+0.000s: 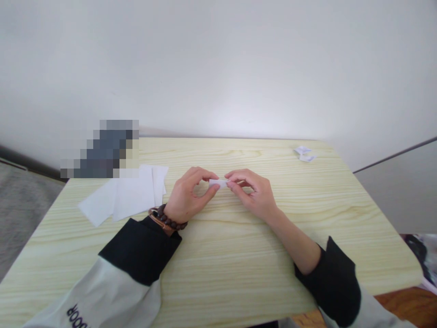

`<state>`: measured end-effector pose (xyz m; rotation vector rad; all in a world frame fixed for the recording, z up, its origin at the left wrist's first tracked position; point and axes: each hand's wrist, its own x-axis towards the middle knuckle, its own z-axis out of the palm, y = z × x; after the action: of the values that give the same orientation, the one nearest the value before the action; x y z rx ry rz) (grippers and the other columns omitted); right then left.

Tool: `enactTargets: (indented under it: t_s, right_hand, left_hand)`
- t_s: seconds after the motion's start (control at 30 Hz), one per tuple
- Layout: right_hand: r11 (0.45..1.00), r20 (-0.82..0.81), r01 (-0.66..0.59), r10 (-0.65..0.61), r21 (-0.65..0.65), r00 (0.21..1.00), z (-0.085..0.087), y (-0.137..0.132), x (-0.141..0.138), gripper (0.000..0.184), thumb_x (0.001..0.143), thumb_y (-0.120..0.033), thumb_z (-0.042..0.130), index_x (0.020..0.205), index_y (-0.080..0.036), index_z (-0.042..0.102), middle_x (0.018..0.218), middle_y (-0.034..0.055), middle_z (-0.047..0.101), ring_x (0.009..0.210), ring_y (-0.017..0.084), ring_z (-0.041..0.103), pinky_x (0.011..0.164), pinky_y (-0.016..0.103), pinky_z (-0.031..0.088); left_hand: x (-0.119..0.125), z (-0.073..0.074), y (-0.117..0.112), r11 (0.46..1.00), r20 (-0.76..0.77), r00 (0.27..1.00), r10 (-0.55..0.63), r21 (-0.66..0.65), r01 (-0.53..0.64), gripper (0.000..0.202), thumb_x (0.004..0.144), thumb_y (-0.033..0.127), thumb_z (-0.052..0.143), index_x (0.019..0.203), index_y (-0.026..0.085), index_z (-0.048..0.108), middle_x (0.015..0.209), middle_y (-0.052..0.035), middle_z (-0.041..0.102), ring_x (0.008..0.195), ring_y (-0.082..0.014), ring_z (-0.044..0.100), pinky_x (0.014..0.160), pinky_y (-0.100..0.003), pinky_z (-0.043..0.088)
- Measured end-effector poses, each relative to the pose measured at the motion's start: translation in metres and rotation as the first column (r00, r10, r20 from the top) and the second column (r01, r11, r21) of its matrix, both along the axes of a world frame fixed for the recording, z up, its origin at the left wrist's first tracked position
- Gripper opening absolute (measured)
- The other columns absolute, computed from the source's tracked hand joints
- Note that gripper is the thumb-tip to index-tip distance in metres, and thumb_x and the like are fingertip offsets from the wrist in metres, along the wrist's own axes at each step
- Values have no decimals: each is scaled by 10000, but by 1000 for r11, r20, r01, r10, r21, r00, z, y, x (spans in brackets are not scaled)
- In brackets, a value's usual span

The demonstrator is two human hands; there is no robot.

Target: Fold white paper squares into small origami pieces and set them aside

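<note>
A small folded piece of white paper (pixel 220 183) is held between my two hands over the middle of the table. My left hand (pixel 191 193) pinches its left end between thumb and fingers. At its right end, the thumb and fingers of my right hand (pixel 254 191) close on the paper. Parts of the paper are covered by my fingertips. Dark beads and a copper-coloured band circle my left wrist.
Several white paper sheets (pixel 133 193) lie overlapping on the left of the wood-patterned table (pixel 232 264). Behind them is a dark pixelated object (pixel 105 148). Small folded papers (pixel 305 154) sit at the far right. A pale wall (pixel 218 68) rises behind the table.
</note>
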<state>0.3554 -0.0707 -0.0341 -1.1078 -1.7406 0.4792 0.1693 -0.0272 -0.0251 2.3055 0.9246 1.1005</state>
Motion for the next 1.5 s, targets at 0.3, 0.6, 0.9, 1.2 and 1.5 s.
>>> enactTargets:
  t_s: [0.3,0.6,0.9,1.2,1.5]
  right_hand:
    - [999,62,-3,0,52,998,5,-2,-2,95,868,-203,534,843,-187,624,946,63,666,845,135,640,649,237,571]
    - [1000,11,-8,7,10,1000,3,-1,-3,106,883,-180,522,888,-169,627,951,68,646,837,122,626,619,208,561]
    - [974,73,125,-141,189,987,-3,1,2,111,856,-167,557,880,-223,650,983,52,587,776,114,612,584,225,564]
    - [967,152,74,-113,245,982,-11,3,1,182,864,-188,580,997,-261,680,1025,44,574,669,75,591,553,217,529]
    - [963,167,101,-146,250,975,-9,2,1,176,871,-205,578,997,-261,688,1029,44,577,674,78,593,563,221,535]
  left_hand:
    - [1,-8,1,978,-60,998,-18,208,30,57,861,195,576,849,193,631,843,-40,675,801,-167,601,743,-320,481]
    - [2,-8,-1,960,-105,994,-6,278,35,60,874,130,535,894,172,573,840,-35,674,805,-166,598,758,-308,469]
    - [2,-4,-5,988,-36,997,67,140,-62,115,853,177,566,955,166,618,835,-16,688,726,-115,625,672,-216,493]
    - [3,-4,-5,991,-33,998,61,125,-56,105,847,225,590,910,174,656,807,-16,715,685,-115,645,633,-208,509]
    - [2,-8,-7,986,-9,993,121,120,-119,160,827,251,623,971,184,605,867,-11,719,665,-104,650,625,-207,522]
